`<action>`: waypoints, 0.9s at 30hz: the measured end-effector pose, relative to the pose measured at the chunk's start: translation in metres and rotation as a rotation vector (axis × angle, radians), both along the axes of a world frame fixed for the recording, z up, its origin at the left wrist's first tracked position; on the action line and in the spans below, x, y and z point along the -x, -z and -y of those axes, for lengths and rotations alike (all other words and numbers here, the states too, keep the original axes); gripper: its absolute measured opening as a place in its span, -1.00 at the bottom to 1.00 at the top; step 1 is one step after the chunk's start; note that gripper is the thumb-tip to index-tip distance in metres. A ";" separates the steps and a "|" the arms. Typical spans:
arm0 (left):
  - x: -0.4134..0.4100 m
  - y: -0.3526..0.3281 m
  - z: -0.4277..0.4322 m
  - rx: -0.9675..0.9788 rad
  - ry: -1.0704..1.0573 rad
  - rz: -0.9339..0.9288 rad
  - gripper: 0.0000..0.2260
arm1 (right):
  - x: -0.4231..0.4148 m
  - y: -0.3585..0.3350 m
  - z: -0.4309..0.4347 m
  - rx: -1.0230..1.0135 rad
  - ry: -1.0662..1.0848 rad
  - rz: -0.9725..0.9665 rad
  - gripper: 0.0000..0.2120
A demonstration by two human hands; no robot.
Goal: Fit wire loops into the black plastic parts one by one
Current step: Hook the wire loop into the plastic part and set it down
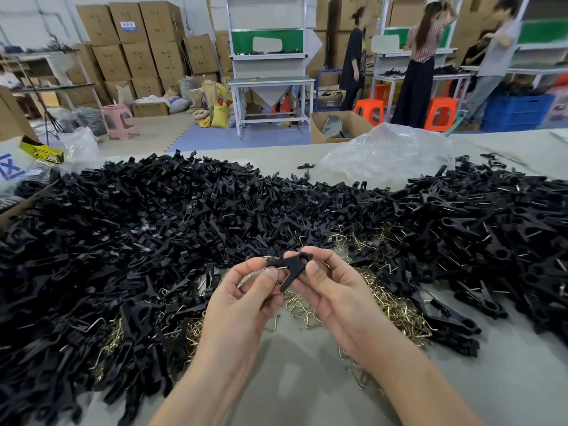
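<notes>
table (pixel 295 379) | black plastic parts (pixel 138 226) heaped | wire loops (pixel 396 312) | plastic bag (pixel 387 155)

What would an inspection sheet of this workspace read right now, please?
Surface: grey-beige table, bare near the wearer.
Job's things: one black plastic clip part held up; heap of black plastic parts; pile of brass-coloured wire loops.
Clutter: crumpled clear plastic bag.
Grips: left hand and right hand both pinch the held part.
Cables: nothing seen.
Surroundings: stacked brown cardboard boxes, orange plastic stools, people standing by white workbenches.
</notes>
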State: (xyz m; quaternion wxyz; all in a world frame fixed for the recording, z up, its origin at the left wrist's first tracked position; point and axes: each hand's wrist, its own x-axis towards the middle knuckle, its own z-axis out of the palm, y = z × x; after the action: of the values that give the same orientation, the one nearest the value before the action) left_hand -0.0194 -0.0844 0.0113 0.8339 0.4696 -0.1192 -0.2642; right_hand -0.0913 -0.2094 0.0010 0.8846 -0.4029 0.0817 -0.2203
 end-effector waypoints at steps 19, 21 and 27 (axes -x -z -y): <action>0.015 0.008 -0.003 -0.187 -0.083 0.455 -0.69 | 0.003 0.000 -0.027 0.580 0.074 -0.056 -0.85; 0.012 0.008 -0.003 -0.211 -0.116 0.464 -0.70 | 0.003 -0.001 -0.028 0.597 0.074 -0.052 -0.89; 0.006 0.013 -0.002 -0.226 -0.066 0.452 -0.73 | 0.003 0.002 -0.026 0.742 0.093 -0.109 -0.83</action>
State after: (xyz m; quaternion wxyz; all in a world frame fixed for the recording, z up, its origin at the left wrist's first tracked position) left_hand -0.0255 -0.0821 -0.0018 0.7364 0.6108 -0.2570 -0.1367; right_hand -0.0948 -0.1835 -0.0010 0.6620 -0.7028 0.0616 -0.2532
